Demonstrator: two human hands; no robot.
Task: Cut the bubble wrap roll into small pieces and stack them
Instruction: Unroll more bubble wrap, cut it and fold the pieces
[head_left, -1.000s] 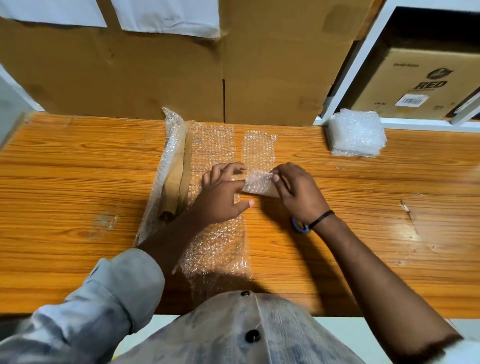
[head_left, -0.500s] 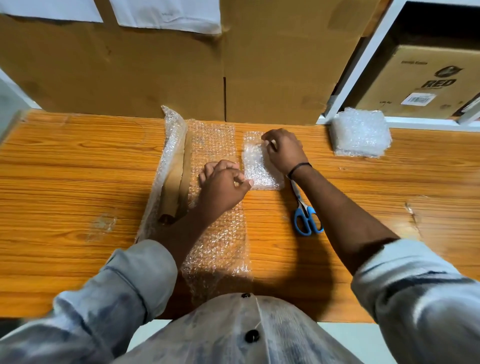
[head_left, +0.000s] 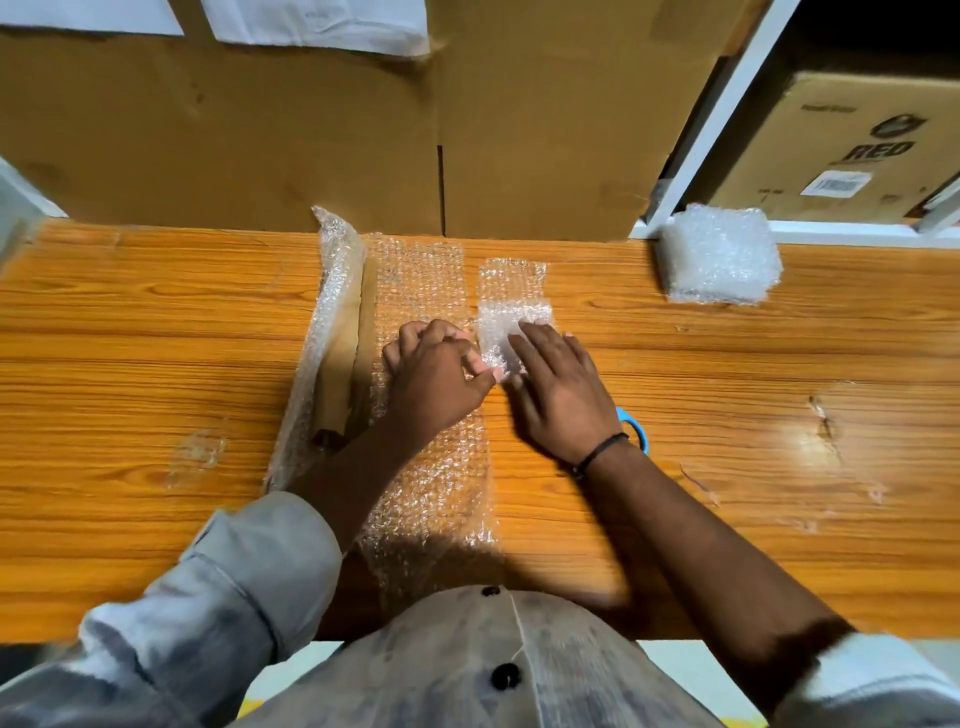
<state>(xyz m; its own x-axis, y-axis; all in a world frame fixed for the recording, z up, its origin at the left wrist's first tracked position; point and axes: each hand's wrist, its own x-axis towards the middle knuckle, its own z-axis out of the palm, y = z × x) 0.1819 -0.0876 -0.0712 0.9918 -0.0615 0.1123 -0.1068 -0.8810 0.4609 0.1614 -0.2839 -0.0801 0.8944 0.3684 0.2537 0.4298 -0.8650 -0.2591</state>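
The orange wood-grain table (head_left: 156, 338) carries the clear bubble wrap roll (head_left: 337, 322) on its brown cardboard core. Its unrolled sheet (head_left: 431, 483) runs toward the person. A white stack of cut bubble wrap squares (head_left: 719, 260) sits well apart at the far right.

The right hand (head_left: 561, 395) lies flat, fingers straight, pressing the near part of the narrow cut bubble wrap strip (head_left: 511, 280). The left hand (head_left: 434, 384), fingers curled, seems to pinch the strip's near left corner. The strip's long axis points away from the person, just right of the sheet, and the stack lies on the nearer right hand's side.

Half a second ago the right hand was at the strip's far end. It now covers most of the blue-handled scissors (head_left: 638, 428).
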